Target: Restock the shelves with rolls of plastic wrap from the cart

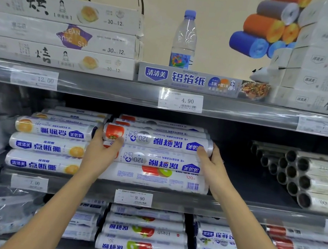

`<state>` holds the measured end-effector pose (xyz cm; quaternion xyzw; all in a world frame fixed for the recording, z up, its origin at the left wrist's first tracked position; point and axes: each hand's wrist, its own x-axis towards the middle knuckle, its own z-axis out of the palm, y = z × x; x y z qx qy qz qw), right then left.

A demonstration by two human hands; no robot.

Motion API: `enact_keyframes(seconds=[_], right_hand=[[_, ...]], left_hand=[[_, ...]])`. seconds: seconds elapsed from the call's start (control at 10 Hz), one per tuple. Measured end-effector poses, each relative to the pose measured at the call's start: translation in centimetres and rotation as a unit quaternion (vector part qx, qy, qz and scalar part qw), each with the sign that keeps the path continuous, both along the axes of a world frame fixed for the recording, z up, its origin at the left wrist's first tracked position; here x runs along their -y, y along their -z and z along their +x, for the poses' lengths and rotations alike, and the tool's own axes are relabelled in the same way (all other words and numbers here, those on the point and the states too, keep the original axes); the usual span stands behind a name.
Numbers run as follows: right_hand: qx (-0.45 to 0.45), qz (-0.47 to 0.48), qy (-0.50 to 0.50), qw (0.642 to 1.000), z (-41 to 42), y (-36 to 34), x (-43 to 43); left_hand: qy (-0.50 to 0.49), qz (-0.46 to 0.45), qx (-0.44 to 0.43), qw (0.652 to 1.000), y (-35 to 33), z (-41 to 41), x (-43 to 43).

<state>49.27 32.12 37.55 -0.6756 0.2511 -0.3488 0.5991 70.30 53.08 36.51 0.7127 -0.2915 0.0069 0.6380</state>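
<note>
A white plastic wrap roll (156,140) with a tomato picture and blue lettering lies upside down on top of a stack of like rolls (151,175) on the middle shelf (190,200). My left hand (102,153) grips its left end, thumb across the front. My right hand (212,163) grips its right end, fingers curled round the cap. Both forearms reach up from below. The cart is out of view.
A stack of orange-printed rolls (48,147) lies just left. Bare dark shelf floor (242,177) opens to the right, then a pile of tube-end rolls (303,177). Boxes (60,33), a water bottle (184,40) and a foil box (188,79) sit above. More rolls (143,233) fill the shelf below.
</note>
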Motion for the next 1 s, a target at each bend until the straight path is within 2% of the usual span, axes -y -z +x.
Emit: enact_keyframes(seconds=[0.1,0.4,0.6,0.7,0.8,0.9,1.0], right_hand=[[0.008,-0.026,-0.003,1.0,0.0,-0.1,-0.1],[0.0,-0.044,-0.007,0.999,0.1,-0.1,-0.5],[-0.016,-0.075,-0.001,0.997,-0.1,-0.2,-0.1],[-0.059,-0.14,0.011,0.988,-0.7,-0.5,0.4],[-0.13,-0.218,0.018,0.967,-1.7,-0.1,0.8],[-0.207,-0.311,0.064,0.926,-3.1,0.0,1.0],[-0.275,-0.417,0.122,0.858,-4.8,1.6,0.1]], left_hand=[[0.017,0.012,-0.032,0.999,-0.1,0.3,0.0],[0.029,-0.006,-0.04,0.999,-0.2,-0.1,0.1],[0.02,0.021,-0.025,0.999,-0.3,-0.2,-0.1],[-0.021,0.075,0.029,0.997,-0.7,-0.7,-0.4],[-0.07,0.123,0.115,0.983,-0.2,-0.9,-1.1],[-0.109,0.151,0.173,0.967,-0.4,-1.5,-2.4],[-0.141,0.18,0.25,0.941,0.9,-2.8,-3.9]])
